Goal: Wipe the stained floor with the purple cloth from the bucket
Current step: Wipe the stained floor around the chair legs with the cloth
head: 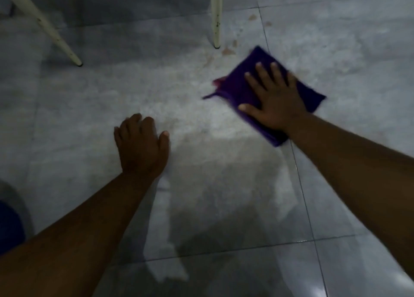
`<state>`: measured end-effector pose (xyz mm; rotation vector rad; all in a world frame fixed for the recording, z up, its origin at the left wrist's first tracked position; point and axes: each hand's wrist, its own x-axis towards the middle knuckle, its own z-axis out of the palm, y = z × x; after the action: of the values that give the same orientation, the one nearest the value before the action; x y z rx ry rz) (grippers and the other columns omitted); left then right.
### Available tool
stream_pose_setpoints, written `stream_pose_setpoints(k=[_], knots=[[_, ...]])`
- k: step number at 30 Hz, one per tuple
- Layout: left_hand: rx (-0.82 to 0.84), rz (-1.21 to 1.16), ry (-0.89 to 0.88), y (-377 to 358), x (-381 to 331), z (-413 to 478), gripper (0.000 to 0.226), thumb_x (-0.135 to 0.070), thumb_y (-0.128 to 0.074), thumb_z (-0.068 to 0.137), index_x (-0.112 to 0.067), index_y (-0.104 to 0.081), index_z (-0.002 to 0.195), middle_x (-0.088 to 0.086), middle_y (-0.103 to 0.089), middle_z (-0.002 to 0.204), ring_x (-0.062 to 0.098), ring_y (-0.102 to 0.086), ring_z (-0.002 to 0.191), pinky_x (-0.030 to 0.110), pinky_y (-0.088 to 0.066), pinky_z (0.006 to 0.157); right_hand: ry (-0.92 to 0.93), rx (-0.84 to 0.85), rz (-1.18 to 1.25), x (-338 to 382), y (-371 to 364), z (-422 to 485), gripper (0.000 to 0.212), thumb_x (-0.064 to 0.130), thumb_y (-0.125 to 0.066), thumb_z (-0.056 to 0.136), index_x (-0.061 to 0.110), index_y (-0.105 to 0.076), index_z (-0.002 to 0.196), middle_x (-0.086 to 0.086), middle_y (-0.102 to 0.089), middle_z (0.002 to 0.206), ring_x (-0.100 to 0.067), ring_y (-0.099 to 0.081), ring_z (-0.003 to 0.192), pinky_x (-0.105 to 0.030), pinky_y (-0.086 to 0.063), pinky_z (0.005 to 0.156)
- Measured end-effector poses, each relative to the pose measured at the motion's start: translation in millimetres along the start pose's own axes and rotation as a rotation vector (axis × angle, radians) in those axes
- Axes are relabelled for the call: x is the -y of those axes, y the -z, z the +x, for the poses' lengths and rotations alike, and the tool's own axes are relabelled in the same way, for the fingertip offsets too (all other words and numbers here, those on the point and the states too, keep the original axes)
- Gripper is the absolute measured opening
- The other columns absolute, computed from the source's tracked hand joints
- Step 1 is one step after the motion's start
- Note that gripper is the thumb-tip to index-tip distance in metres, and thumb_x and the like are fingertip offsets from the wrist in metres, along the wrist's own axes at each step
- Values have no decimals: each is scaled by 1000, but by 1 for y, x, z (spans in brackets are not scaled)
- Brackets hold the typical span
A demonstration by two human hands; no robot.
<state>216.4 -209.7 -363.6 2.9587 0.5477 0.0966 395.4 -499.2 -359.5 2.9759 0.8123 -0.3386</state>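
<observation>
A folded purple cloth (pixel 242 81) lies flat on the grey tiled floor (pixel 201 173), right of centre. My right hand (pixel 274 102) presses on top of it, palm down with fingers spread. Reddish-brown stains (pixel 228 51) mark the tiles just beyond the cloth, with smaller spots (pixel 252 17) farther back. A reddish smear shows at the cloth's left edge. My left hand (pixel 141 144) rests on the bare floor to the left, fingers curled under, holding nothing. The bucket is not clearly in view.
Two cream furniture legs stand on the floor: a slanted one (pixel 56 37) at the left and an upright one (pixel 216 16) just behind the stains. A dark blue object (pixel 10 227) sits at the left edge. The near tiles look wet and shiny.
</observation>
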Motion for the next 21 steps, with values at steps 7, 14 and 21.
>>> stream_pose_setpoints(k=[7, 14, 21], knots=[[-14, -183, -9, -14, -60, 54, 59, -42, -37, 95, -7, -40, 142, 20, -35, 155, 38, -25, 147, 57, -18, 119, 547, 105, -80, 47, -17, -95, 86, 83, -25, 85, 37, -11, 157, 1, 0, 168, -31, 9, 154, -60, 2, 121], [122, -2, -74, -34, -92, 66, 82, -66, -16, 93, -12, -15, 154, 16, -4, 165, 35, 1, 152, 64, -2, 119, 218, 106, -99, -103, -12, -111, 86, 83, -28, 84, 34, -20, 155, -6, -24, 164, -35, -16, 152, -61, -18, 117], [142, -28, -55, -33, -96, 65, 84, -65, -19, 93, -8, -9, 155, 16, -5, 165, 33, 0, 153, 64, -5, 119, 54, -18, -7, -43, 9, 38, 87, 82, -16, 84, 35, -9, 158, -2, -3, 168, -33, 0, 154, -62, -8, 120]])
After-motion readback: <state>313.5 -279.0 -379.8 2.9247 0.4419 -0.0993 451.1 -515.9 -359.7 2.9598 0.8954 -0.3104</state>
